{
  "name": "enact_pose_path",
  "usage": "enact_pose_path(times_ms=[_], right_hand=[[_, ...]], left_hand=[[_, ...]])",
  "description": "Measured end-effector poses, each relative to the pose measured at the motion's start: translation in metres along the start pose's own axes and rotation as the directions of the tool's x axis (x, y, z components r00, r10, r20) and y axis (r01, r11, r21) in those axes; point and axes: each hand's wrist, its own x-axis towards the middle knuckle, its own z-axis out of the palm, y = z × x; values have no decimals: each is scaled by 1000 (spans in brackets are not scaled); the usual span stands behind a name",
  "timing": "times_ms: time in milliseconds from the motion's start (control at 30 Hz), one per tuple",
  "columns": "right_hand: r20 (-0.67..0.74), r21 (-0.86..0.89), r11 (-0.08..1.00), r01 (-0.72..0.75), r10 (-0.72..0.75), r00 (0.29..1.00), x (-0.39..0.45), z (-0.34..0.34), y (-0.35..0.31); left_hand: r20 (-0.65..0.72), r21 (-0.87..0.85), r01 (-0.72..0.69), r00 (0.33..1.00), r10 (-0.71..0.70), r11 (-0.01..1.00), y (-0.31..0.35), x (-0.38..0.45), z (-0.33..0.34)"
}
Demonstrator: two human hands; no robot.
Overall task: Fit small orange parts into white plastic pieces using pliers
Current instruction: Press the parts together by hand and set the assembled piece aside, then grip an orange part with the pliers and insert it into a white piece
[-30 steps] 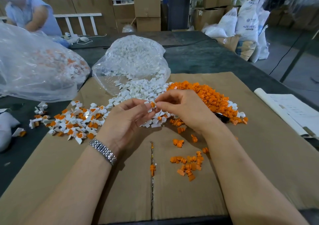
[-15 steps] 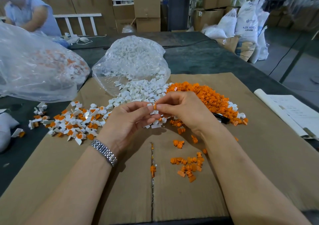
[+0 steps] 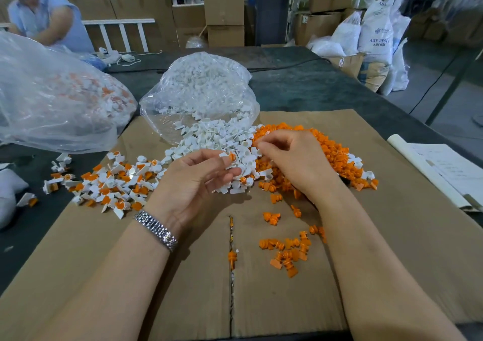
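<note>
On the cardboard sheet [image 3: 392, 210], white pieces [image 3: 209, 142] and orange parts [image 3: 329, 152] lie heaped within reach, the left hand [image 3: 193, 184] pinching an assembled piece [image 3: 230, 157] while the right hand [image 3: 290, 157], fingers curled, picks among the pile, apparently for the next.

White piece [image 3: 230, 157]: orange insert seated, pinched at left fingertips.
White pile [image 3: 217, 139]: 12 o'clock.
Orange pile [image 3: 324, 152]: 1 o'clock.
Assembled pile [image 3: 115, 181]: 10 o'clock.
</note>
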Motion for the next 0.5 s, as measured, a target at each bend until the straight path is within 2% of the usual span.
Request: enact_pose_path(times_ms=[67,100,167,233,433,500], right_hand=[[-74,-407,913,-27,-4,997,1,-10,6],[-60,-530,843,-90,69,996,2,-15,9],[1,-670,715,-200,270,963,2,-22,13],[35,-728,646,-229,368,929,0,-25,14],[10,-749,631,-200,313,950,-1,-22,8],[-7,-709,674,-208,289,957,-2,-21,8]], left_hand=[[-2,-1,-7,1000,7,1000,1,0,-1],[1,2,-6,1000,6,1000,1,0,-2],[4,11,-3,1000,3,1000,2,0,-2],[1,11,-7,1000,7,1000,2,1,-1],[-25,-9,-27,999,27,1000,1,2,-2],[-36,-10,-36,999,36,999,1,3,-3]])
